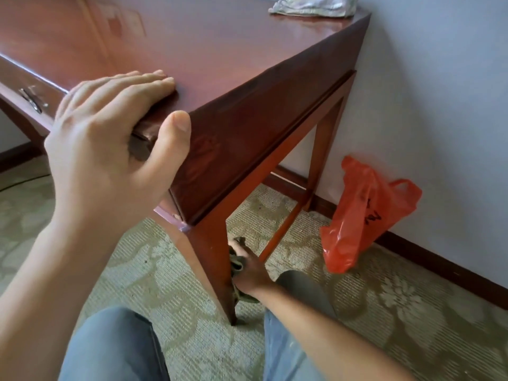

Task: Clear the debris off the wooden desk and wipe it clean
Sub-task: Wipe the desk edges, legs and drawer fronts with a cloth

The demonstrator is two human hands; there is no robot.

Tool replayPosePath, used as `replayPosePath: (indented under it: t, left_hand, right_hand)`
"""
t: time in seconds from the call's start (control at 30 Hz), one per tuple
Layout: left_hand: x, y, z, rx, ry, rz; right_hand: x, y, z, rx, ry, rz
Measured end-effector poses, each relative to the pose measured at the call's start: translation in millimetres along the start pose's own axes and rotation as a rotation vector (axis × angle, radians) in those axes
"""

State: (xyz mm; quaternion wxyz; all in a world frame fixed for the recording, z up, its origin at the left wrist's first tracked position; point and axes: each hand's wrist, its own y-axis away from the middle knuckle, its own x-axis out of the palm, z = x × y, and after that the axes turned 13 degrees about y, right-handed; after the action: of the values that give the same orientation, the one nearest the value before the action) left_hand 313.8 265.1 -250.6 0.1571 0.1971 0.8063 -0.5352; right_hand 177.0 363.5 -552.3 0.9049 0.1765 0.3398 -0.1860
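I am looking down past two knees in blue jeans (pixel 115 345) and judging that the wiping step is under way, now on the bench's leg rather than its top. My right hand (pixel 251 273) is reaching low with the arm stretched down, its grip curling round a dark olive crumpled cleaning rag (pixel 237 261) and pressing it against the inner side of the near tapered reddish-brown wooden leg (pixel 211 259), close to the patterned green carpet (pixel 154 259). The next move, as I judge it, is calling for a steady stroke along that leg while the rag is kept bunched in the grip, then a return to the top.

My left hand (pixel 110 138) is bracing at the near corner of the glossy reddish-brown wooden bench (pixel 225 59): four straight fingers are lying flat on the top and the thumb is hooking against the corner edge. Something dark is showing under the palm, and I cannot tell what it is.

Farther off, a crumpled orange plastic bag (pixel 365 213) is slumping on the carpet against the pale wall (pixel 439 92). At the far end of the bench top a pale bunched cloth (pixel 313 5) is lying, well apart from both hands
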Motion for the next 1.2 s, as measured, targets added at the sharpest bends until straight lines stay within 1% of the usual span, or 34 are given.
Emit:
replayPosePath:
  t: [0.07, 0.1, 0.2, 0.23, 0.27, 0.33, 0.4, 0.47, 0.5, 0.57, 0.6, 0.67, 0.7, 0.73, 0.8, 0.9, 0.97, 1.03, 1.07, 1.1, 1.17, 1.2]
  left_hand:
    - [1.7, -0.5, -0.1, 0.028, -0.016, -0.021]
    - [2.0, -0.4, -0.2, 0.039, -0.03, -0.027]
    - [1.0, -1.4, -0.8, 0.063, -0.054, -0.041]
    - [0.4, -2.1, -0.9, 0.061, -0.058, -0.038]
    - [0.0, -2.9, -0.8, 0.058, -0.061, -0.031]
    - [-0.3, -3.4, -1.9, 0.054, -0.071, -0.026]
    - [-1.2, -3.4, -3.5, 0.049, -0.087, -0.026]
    - [-4.4, -3.9, -5.1, 0.029, -0.087, -0.004]
    - [-7.1, -3.6, -6.1, 0.015, -0.076, 0.011]
    - [-12.6, -2.9, -6.9, -0.011, -0.029, 0.041]
    - [-14.3, -3.3, -7.1, -0.02, 0.0, 0.056]
    - [-16.7, -4.7, -5.3, -0.027, 0.033, 0.082]
    - [-18.1, -4.8, -3.8, -0.024, 0.037, 0.094]
    - [-19.4, -4.6, -2.2, -0.017, 0.034, 0.102]
    - [-20.8, -4.7, 0.2, 0.0, 0.02, 0.115]
    - [-19.5, -4.7, -0.1, 0.018, -0.002, 0.091]
    - [-16.2, -2.8, 0.2, 0.022, 0.006, 0.067]
    - [-15.1, -0.6, 1.4, 0.034, 0.033, 0.052]
    - [-15.5, 0.1, 1.7, 0.031, 0.046, 0.053]
    - [-16.7, 0.3, 0.8, 0.016, 0.058, 0.067]
    - [-20.4, -0.6, -4.4, -0.026, 0.083, 0.113]
    - [-22.7, -1.5, -7.2, -0.05, 0.094, 0.135]
  right_hand:
    - [8.0, -6.8, -7.5, 0.046, 0.124, 0.106]
    - [17.0, -7.6, -14.9, 0.105, 0.161, 0.158]
    - [51.6, -4.6, -34.7, 0.24, 0.367, 0.218]
    - [60.1, -4.8, -42.7, 0.25, 0.415, 0.229]
    - [59.3, -7.1, -46.6, 0.258, 0.401, 0.272]
    - [38.7, -13.3, -44.2, 0.201, 0.237, 0.386]
    - [9.0, -8.2, -28.5, 0.144, 0.059, 0.376]
    - [-21.4, 4.8, -4.8, 0.139, -0.089, 0.258]
    - [-32.7, 13.4, 5.1, 0.149, -0.177, 0.165]
    - [-52.5, 33.6, 26.2, 0.178, -0.476, -0.047]
    - [-59.9, 43.1, 34.6, 0.169, -0.666, -0.106]
    - [-74.3, 60.1, 58.2, 0.121, -0.898, -0.128]
    - [-78.3, 65.1, 69.1, 0.096, -0.908, -0.143]
    - [-81.9, 68.5, 82.1, 0.077, -0.882, -0.176]
    - [-87.8, 76.8, 104.5, 0.051, -0.735, -0.257]
    - [-98.0, 102.0, 115.1, -0.02, -0.282, -0.408]
    - [-102.0, 123.5, 121.3, -0.132, -0.09, -0.556]
    - [-102.7, 133.6, 140.1, -0.278, 0.109, -0.743]
    - [-101.5, 134.3, 152.0, -0.329, 0.166, -0.782]
    - [-99.7, 133.9, 163.6, -0.303, 0.172, -0.761]
    - [-98.1, 132.6, 187.9, -0.093, 0.173, -0.627]
    - [-99.9, 130.1, 197.6, 0.029, 0.233, -0.562]
